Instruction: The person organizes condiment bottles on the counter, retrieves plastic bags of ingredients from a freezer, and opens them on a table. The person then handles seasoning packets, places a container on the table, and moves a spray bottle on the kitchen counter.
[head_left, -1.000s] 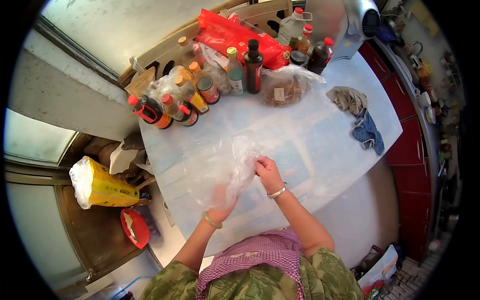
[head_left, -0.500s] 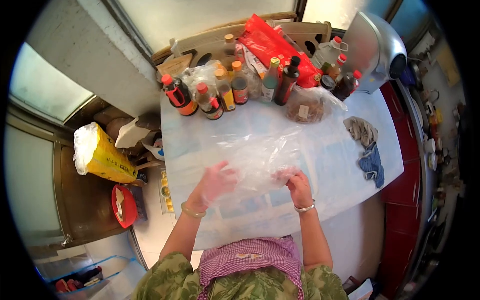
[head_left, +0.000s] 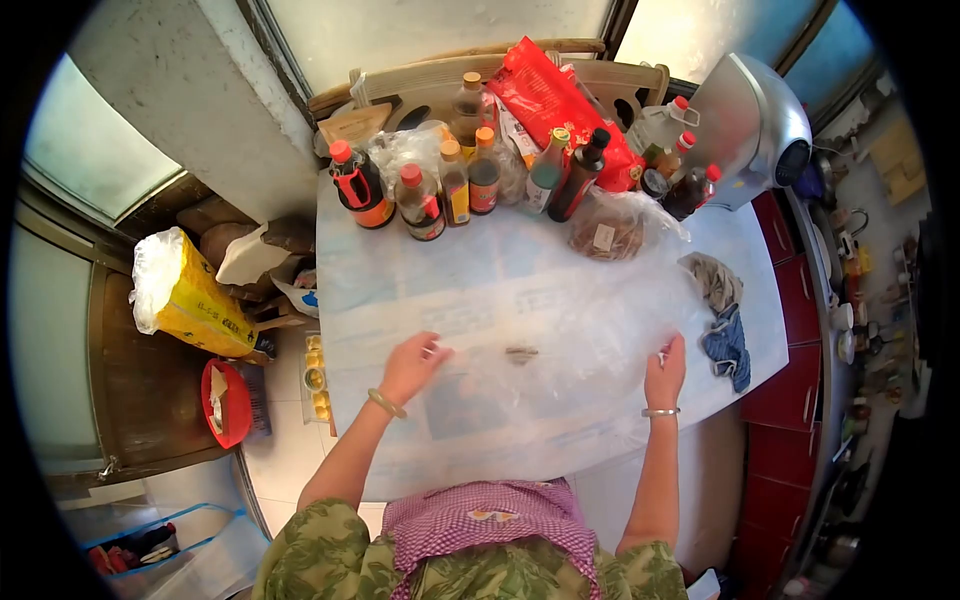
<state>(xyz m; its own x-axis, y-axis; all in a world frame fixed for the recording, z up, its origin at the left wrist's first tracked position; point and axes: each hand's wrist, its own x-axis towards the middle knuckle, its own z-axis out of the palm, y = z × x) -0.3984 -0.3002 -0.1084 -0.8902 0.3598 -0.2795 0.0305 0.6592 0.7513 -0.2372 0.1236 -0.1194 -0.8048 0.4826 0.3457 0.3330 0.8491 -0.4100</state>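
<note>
A clear plastic bag (head_left: 590, 335) is stretched and blurred by motion above the table between my hands. My right hand (head_left: 665, 372) is closed in a pinch on the bag's right side. On the other side, my left hand (head_left: 412, 366) has its fingers apart near the bag's left edge; no firm grip shows. A small dark patch (head_left: 521, 354) appears between the hands, and whether it lies in the bag or under it I cannot tell. Beneath everything spreads the pale table cover (head_left: 400, 275).
Several sauce bottles (head_left: 483, 180) line the table's back edge beside a red package (head_left: 550, 95). A knotted bag of brown food (head_left: 606, 238) sits before them. Two cloths (head_left: 727, 345) lie at right, near a silver appliance (head_left: 752, 120). A red basin (head_left: 228, 405) is at lower left.
My hands have moved apart, the right one far to the right with the plastic bag, the left one slightly. The bag is spread wider, and the dark patch has come into view.
</note>
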